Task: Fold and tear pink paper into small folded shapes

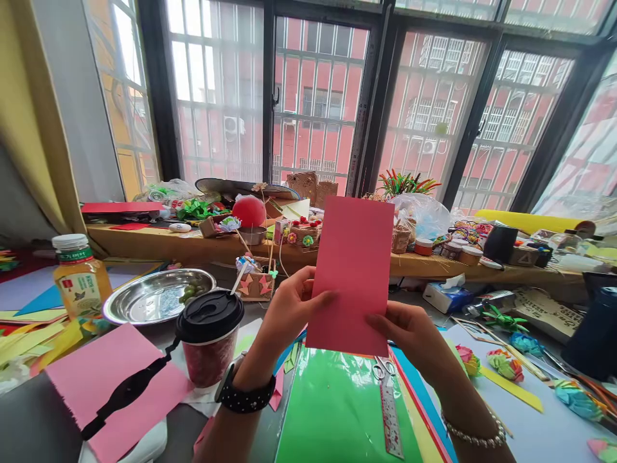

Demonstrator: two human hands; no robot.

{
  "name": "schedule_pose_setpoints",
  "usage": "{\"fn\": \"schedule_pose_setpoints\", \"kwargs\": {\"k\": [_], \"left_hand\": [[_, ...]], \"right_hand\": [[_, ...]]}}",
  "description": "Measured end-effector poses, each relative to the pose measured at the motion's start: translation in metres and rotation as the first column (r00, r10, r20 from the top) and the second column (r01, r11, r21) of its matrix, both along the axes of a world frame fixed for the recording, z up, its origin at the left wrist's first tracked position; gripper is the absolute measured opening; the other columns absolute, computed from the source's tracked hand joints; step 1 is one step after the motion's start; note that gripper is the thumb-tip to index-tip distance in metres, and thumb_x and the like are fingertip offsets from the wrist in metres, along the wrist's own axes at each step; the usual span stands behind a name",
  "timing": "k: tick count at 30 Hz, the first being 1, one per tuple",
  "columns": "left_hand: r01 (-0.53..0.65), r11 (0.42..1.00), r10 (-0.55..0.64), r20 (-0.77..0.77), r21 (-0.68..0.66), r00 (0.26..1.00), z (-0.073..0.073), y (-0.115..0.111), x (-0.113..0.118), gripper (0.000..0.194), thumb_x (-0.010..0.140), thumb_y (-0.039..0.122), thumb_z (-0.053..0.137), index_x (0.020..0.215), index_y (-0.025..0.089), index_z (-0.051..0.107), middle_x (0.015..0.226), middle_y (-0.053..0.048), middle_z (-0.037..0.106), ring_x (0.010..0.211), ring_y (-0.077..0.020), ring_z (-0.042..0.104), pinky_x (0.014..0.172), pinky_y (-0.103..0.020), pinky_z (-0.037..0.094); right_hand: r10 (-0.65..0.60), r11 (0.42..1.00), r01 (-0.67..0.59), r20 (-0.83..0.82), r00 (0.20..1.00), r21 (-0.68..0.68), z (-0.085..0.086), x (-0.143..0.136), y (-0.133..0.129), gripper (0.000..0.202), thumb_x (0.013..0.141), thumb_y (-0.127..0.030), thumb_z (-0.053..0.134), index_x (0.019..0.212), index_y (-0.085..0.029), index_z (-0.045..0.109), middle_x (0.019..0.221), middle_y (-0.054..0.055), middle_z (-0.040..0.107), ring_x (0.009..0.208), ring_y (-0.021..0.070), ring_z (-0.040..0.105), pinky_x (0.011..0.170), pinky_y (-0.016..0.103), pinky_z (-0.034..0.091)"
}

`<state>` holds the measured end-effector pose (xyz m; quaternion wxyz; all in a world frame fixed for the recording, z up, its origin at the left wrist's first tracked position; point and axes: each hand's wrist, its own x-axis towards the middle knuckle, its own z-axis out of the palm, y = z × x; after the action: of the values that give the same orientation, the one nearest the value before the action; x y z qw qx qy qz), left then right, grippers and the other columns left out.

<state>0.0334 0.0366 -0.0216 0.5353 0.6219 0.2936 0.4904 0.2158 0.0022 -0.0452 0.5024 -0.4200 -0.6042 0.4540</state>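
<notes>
A rectangular sheet of red-pink paper [354, 263] is held upright in front of me, above the table. My left hand [294, 305] grips its left edge, thumb on the near face and fingers behind. At the lower right edge my right hand [407, 328] pinches the same sheet, its thumb also on the near side. Below the paper lies a glossy green sheet [332, 405] on a stack of coloured papers. Small scissors [384, 368] and a patterned ruler [391, 418] rest on that stack.
Left of my arms stand a lidded paper cup [211, 341], a metal plate [144, 299] with green fruit, and a juice bottle [81, 280]. Pink paper [130, 386] lies nearby. Folded paper flowers [505, 364] sit at right. A crowded wooden ledge [144, 241] runs below the windows.
</notes>
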Motion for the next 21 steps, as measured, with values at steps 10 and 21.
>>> {"fn": "schedule_pose_setpoints", "kwargs": {"k": [10, 21], "left_hand": [[0.047, 0.998, -0.043, -0.146, 0.028, 0.988, -0.005, 0.002, 0.003, 0.038, 0.064, 0.03, 0.068, 0.096, 0.013, 0.055, 0.097, -0.009, 0.064, 0.08, -0.0213, 0.062, 0.065, -0.029, 0.05], [0.009, 1.0, -0.009, -0.066, -0.005, 0.998, -0.003, 0.005, 0.0, 0.033, 0.065, 0.027, 0.066, 0.093, 0.015, 0.053, 0.074, -0.002, 0.065, 0.067, -0.0154, 0.062, 0.058, -0.024, 0.048]], "right_hand": [[-0.062, 0.997, 0.061, 0.027, 0.998, 0.039, 0.003, 0.005, -0.004, 0.026, 0.073, -0.041, 0.058, 0.077, -0.016, 0.063, 0.071, 0.004, 0.065, 0.069, 0.0192, 0.06, 0.061, 0.029, 0.049], [-0.242, 0.964, 0.233, 0.061, 0.968, 0.132, -0.001, 0.011, 0.001, 0.027, 0.069, -0.042, 0.06, 0.069, -0.016, 0.066, 0.062, 0.003, 0.064, 0.056, 0.0154, 0.055, 0.051, 0.026, 0.046]]}}
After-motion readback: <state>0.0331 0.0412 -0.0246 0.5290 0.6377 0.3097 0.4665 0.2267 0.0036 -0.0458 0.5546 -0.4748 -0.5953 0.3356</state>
